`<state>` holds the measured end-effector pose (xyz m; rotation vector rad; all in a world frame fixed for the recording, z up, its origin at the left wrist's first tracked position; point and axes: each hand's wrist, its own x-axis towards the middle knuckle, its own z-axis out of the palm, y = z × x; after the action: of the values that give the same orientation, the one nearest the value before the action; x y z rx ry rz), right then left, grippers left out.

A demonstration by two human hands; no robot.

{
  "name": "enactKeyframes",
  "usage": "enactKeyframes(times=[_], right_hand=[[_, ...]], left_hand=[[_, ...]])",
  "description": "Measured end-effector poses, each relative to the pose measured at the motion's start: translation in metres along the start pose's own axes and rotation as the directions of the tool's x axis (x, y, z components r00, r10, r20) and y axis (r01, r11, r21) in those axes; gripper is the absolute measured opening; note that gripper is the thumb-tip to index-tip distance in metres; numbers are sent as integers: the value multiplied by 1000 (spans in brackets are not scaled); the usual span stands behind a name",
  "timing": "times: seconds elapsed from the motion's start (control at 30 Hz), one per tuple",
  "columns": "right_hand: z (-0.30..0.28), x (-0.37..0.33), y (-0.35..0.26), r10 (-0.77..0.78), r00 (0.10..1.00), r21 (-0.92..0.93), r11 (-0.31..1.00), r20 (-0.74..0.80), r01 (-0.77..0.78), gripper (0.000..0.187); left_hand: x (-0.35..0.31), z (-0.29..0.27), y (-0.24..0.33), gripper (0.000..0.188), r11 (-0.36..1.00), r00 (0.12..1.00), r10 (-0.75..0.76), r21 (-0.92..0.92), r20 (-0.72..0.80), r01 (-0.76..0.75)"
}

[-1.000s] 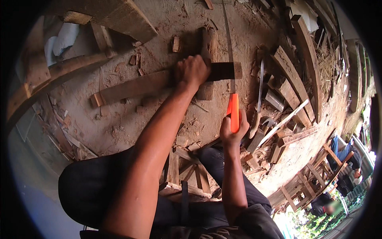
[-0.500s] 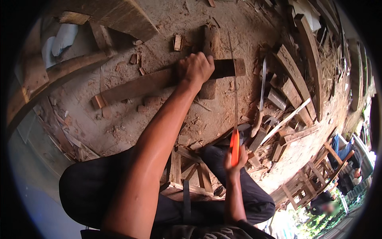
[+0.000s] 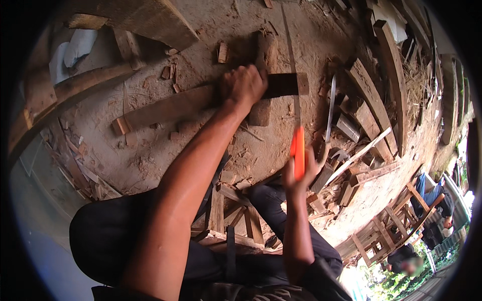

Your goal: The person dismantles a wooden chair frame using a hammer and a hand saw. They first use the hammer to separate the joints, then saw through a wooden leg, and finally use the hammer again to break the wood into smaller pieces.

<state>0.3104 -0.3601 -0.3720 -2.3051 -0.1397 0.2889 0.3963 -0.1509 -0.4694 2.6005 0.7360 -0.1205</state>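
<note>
A dark wooden plank [image 3: 170, 106] lies across a short wooden block [image 3: 260, 114] on the dirt ground. My left hand [image 3: 243, 86] is closed around the plank near the block and presses on it; its fingertips are hidden. My right hand [image 3: 301, 173] grips the orange handle of a handsaw [image 3: 298, 150]. The saw's thin blade points away from me and crosses the plank close to its right end. My right hand partly covers the handle.
To the right lie a long curved-handled blade [image 3: 331, 108], a hammer [image 3: 341, 153] and several stacked wood offcuts [image 3: 366, 118]. A wooden frame [image 3: 95, 81] stands at the left. Wood chips litter the ground. Another person [image 3: 436, 200] is at the far right.
My right hand has pushed the saw forward, away from me, so its handle is nearer the plank. My left hand stays on the plank.
</note>
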Motion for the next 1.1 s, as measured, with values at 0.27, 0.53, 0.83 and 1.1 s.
enactKeyframes(times=[0.27,0.53,0.83,1.1], right_hand=[[-19,-50,13,-49,995,9,999,-82,50,23],[-19,-65,27,-59,998,-80,995,28,61,37],[-2,4,17,-17,1000,4,1000,-10,17,34],[-1,16,14,-27,999,1,1000,-36,28,35]], left_hand=[[6,-22,9,40,997,979,-62,-42,194,71],[11,-9,-3,39,997,997,-60,-53,58,63],[19,-11,2,41,996,995,-26,-80,100,35],[23,3,-7,42,995,998,-40,-90,49,44]])
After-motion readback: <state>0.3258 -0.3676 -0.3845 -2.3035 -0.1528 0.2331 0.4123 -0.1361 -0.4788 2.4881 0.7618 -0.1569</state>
